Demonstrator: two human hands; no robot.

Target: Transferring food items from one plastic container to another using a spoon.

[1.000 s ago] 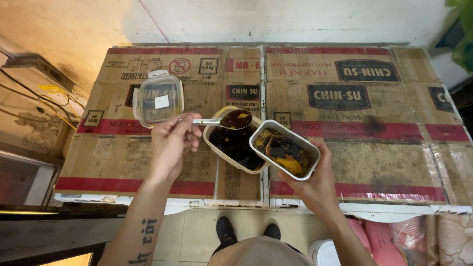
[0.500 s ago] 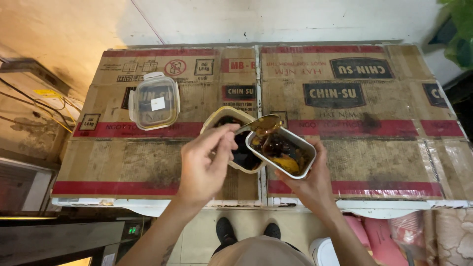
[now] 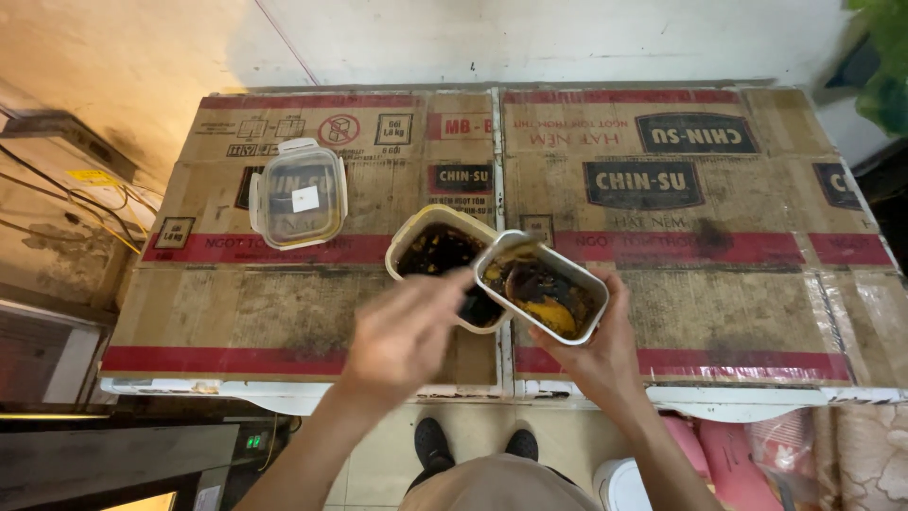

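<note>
1. Two hands work over the counter (image 3: 284,312), which is covered in flattened cardboard. The right hand (image 3: 601,345) is closed around the underside of a pale rectangular container (image 3: 541,287) of dark sauce and yellow pieces, holding it tilted just above the counter.
2. The left hand (image 3: 407,331) is motion-blurred, fingers curled toward the held container; whether it grips anything I cannot tell.
3. A beige tub (image 3: 437,257) of dark food sits on the counter, touching the held container and partly hidden behind it and the left hand.
4. A clear lidded box (image 3: 299,194) stands well apart at the left.
5. Both hands hang near the counter's front edge; bare cardboard stretches away to the right.
</note>
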